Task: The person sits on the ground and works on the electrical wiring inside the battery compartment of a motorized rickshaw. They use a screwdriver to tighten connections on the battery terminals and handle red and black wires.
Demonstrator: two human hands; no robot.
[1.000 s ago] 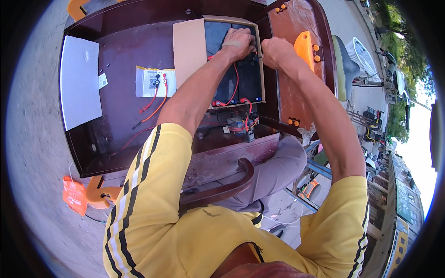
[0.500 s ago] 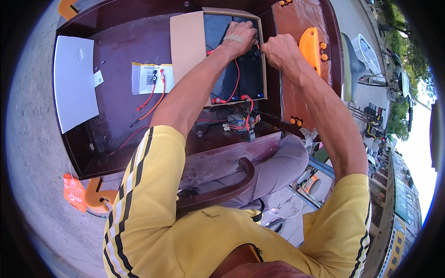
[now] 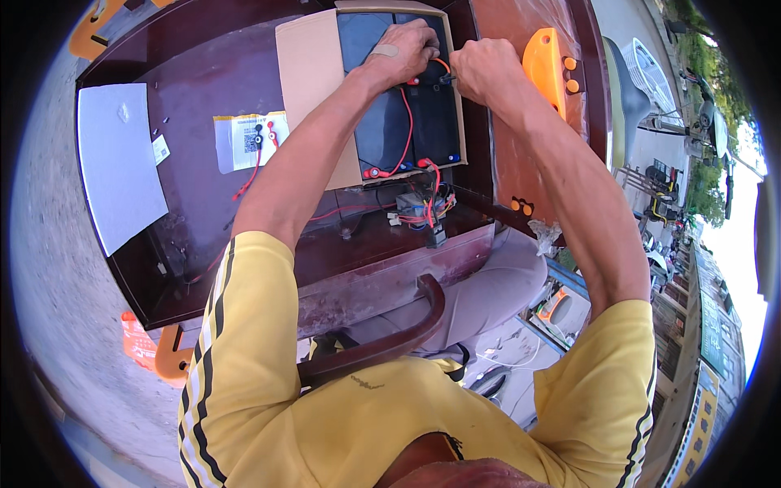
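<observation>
Dark block batteries [image 3: 431,122] stand in an open cardboard box [image 3: 309,89]. My left hand [image 3: 409,50], a plaster on its back, lies over their far end. Its fingers are bent closed on a short orange wire [image 3: 442,63] running to a terminal. At the box's right edge, my right hand [image 3: 488,71] is in a fist around a thin dark tool [image 3: 448,79] that points at that terminal; its handle is hidden. A red wire [image 3: 409,130] crosses the batteries to a red-capped terminal [image 3: 375,172] at the near end.
Loose leads [image 3: 259,140] lie on a plastic bag [image 3: 232,146] left of the box. A white foam sheet [image 3: 122,163] leans at the left wall. Wiring and a connector [image 3: 419,207] sit nearer me. An orange plastic part [image 3: 545,69] is at the right. A curved handle [image 3: 431,313] is close to my body.
The view has shifted a little, and the box appears slightly farther left and up. My left hand has drawn back slightly from the terminal, so more of the orange wire shows. My right fist stays beside it.
</observation>
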